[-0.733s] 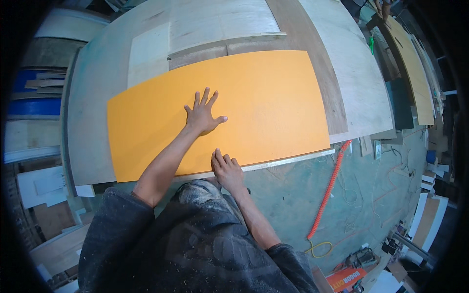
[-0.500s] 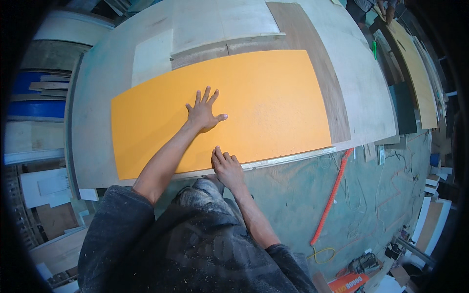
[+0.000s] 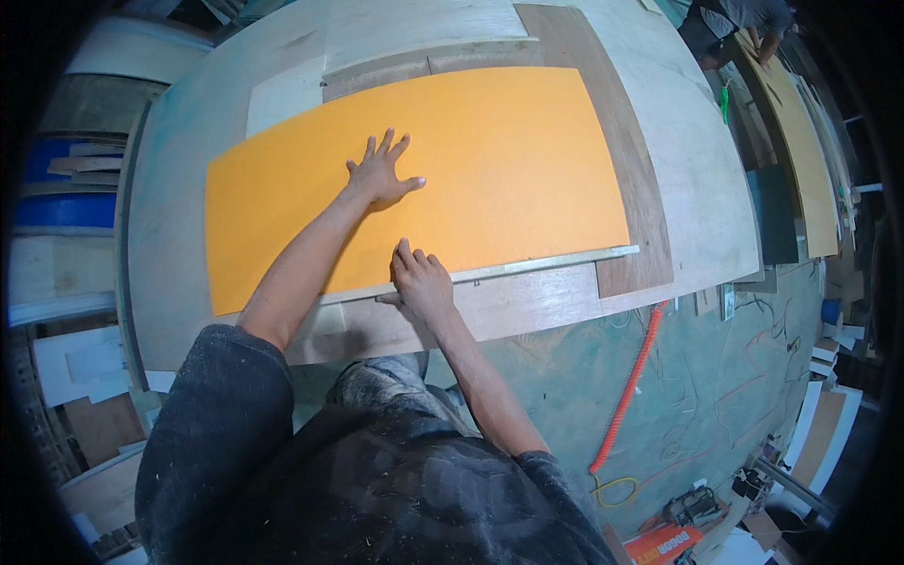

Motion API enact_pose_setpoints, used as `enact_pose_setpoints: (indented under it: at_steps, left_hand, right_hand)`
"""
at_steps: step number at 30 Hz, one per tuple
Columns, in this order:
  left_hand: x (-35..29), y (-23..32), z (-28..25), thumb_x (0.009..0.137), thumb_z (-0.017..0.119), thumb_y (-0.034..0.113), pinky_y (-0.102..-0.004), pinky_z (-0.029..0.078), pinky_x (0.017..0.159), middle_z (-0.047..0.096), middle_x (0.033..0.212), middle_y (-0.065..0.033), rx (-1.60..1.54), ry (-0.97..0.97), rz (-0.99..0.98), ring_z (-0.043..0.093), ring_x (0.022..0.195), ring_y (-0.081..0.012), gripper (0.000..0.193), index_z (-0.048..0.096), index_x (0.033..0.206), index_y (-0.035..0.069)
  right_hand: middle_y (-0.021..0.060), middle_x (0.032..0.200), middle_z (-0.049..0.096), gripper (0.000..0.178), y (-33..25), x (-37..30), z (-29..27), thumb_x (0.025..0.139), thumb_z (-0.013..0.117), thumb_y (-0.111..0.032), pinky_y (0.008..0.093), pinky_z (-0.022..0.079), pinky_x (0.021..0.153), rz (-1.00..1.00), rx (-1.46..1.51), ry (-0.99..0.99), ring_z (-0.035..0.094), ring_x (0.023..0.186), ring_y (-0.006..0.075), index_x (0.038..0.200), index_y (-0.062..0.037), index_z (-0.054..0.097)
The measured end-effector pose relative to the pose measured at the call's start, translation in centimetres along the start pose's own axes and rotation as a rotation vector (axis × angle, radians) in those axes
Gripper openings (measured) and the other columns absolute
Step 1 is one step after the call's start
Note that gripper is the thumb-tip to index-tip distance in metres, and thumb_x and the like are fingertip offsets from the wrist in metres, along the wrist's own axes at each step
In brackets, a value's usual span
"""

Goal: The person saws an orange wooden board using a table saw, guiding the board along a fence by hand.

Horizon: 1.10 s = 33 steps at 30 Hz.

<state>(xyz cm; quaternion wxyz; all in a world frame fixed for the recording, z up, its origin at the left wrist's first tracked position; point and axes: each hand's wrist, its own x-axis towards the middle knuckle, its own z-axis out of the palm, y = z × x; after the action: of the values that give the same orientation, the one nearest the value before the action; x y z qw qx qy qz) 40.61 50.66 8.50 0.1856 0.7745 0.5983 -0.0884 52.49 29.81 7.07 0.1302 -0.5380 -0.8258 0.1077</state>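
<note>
A large orange panel (image 3: pixel 508 160) lies flat on the broad pale worktable (image 3: pixel 702 179). Along its near edge runs a narrow pale wooden strip (image 3: pixel 546 265), which sticks out slightly past the panel's right corner. My left hand (image 3: pixel 379 177) rests palm down on the panel, fingers spread wide. Closer to me, my right hand (image 3: pixel 422 285) grips the near edge, its fingers bent over the top and its thumb low against the strip side. The underside of that grip is hidden.
A brown board (image 3: pixel 633 169) lies partly under the panel's right side. Right of the table, a red coiled hose (image 3: pixel 629 395) hangs to the floor, where cables lie. A person (image 3: pixel 744 24) works at a long board (image 3: pixel 796 141) at far right. Stacked boards (image 3: pixel 80 202) stand left.
The orange panel has slid away from me with both hands on it. A band of tabletop now shows between its near edge and the table's edge.
</note>
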Motion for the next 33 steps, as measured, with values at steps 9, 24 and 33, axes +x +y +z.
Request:
enact_pose_setpoints:
  at_steps: [9,24,33]
  left_hand:
    - [5.9,-2.0,-2.0,0.086,0.069,0.074,-0.0817,0.021,0.118,0.005,0.179,-0.0057,0.020,-0.007,-0.010,0.007,0.164,-0.0386,0.108,0.017,0.170,0.031]
    - [14.6,-4.7,-4.7,0.082,0.069,0.079,-0.0831,0.021,0.117,0.005,0.179,-0.0047,0.018,0.015,-0.004,0.007,0.163,-0.0397,0.112,0.017,0.170,0.034]
    - [21.6,-7.1,-7.0,0.083,0.069,0.079,-0.0836,0.020,0.117,0.006,0.179,-0.0038,0.042,0.034,-0.010,0.008,0.163,-0.0393,0.109,0.018,0.170,0.035]
  right_hand:
    - [0.0194,0.133,0.059,0.085,1.7,5.9,0.5,0.060,0.091,-0.058,0.0394,0.058,0.084,0.027,0.018,-0.029,0.070,0.101,0.0264,0.114,0.0046,0.069]
    - [0.0112,0.116,0.058,0.081,5.2,14.4,0.6,0.058,0.091,-0.061,0.0400,0.062,0.077,0.023,-0.007,-0.051,0.073,0.094,0.0252,0.105,0.0006,0.067]
    - [0.0180,0.135,0.059,0.089,6.4,21.4,1.6,0.053,0.096,-0.057,0.0392,0.059,0.084,0.100,-0.089,-0.003,0.069,0.101,0.0257,0.115,0.0012,0.071]
